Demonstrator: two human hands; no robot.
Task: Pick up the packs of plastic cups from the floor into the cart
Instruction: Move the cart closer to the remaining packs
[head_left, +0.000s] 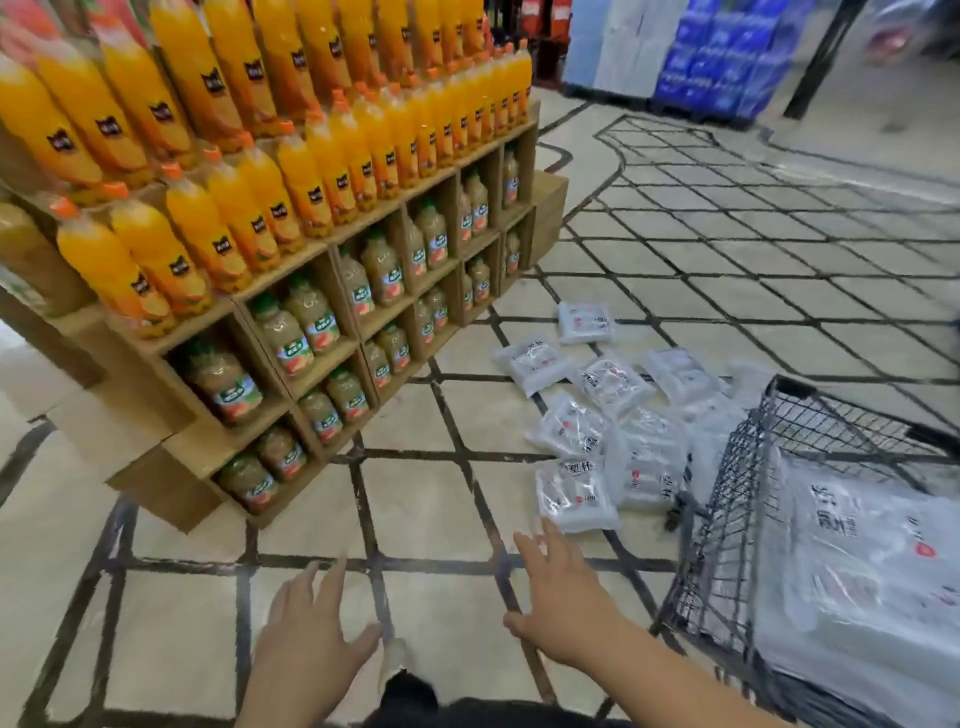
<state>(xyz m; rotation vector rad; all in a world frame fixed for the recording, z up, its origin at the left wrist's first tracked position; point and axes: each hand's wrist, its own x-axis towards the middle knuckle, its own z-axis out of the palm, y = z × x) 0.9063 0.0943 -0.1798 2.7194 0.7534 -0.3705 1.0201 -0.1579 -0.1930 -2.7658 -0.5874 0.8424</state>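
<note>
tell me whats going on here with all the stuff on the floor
A person is clearing packs of plastic cups off a shop floor into a wire cart, which already holds some. Both hands are open and empty; the right hand reaches toward the nearest pack, the left hand hovers lower. Several packs remain scattered beside a juice display.

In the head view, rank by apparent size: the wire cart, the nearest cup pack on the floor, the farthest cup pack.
1. Wire cart, largest by far.
2. Nearest cup pack.
3. Farthest cup pack, smallest.
The two packs may really match; distance from the camera likely shrinks the far one.
</note>
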